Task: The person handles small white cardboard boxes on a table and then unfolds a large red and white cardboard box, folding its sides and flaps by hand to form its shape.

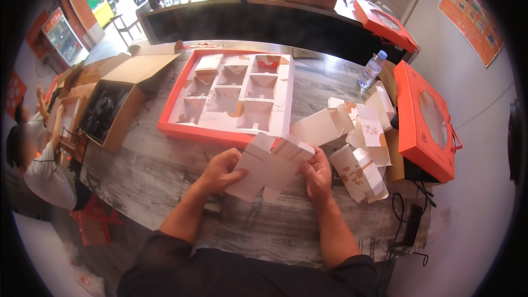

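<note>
Between my two hands is a white cardboard box blank (258, 168), partly folded, with flaps standing out at its top and right. My left hand (223, 171) pinches its left edge between thumb and fingers. The right side, where a panel is bent up, is gripped by my right hand (315, 175). Just beyond lies a red gift box (165, 124) with a white divided insert (228, 121) of several square compartments. One small white box (209, 64) sits in the far-left compartment; the others I can see look empty.
Several white folded cartons (355, 159) are heaped on the right. Behind them stand a red box lid (421, 121) with a round window and a water bottle (371, 70). An open brown carton (113, 104) with dark contents is at left, near another person (47, 176). A black cable (400, 209) hangs at right.
</note>
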A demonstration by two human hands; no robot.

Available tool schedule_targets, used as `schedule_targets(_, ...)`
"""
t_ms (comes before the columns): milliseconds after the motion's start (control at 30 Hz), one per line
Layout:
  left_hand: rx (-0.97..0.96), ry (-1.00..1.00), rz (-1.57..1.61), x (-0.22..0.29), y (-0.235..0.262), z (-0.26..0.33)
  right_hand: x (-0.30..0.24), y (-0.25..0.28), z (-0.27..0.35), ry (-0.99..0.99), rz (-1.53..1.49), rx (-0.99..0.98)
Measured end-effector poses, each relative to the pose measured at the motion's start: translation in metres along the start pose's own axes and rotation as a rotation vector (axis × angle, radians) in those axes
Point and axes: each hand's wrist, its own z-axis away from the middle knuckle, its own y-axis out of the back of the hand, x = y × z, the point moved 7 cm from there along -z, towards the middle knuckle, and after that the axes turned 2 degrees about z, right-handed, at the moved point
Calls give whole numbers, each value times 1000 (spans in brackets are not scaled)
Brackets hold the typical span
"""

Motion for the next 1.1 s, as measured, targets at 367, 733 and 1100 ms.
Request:
schedule_targets(367, 15, -115, -280, 5, -9, 3, 29, -19, 19, -90, 601, -397)
schedule_targets(733, 311, -210, -94, 9, 1, 9, 8, -50, 21, 64, 838, -591)
schedule_targets(1100, 185, -332, -51, 11, 5, -3, -27, 48, -4, 226, -170, 376)
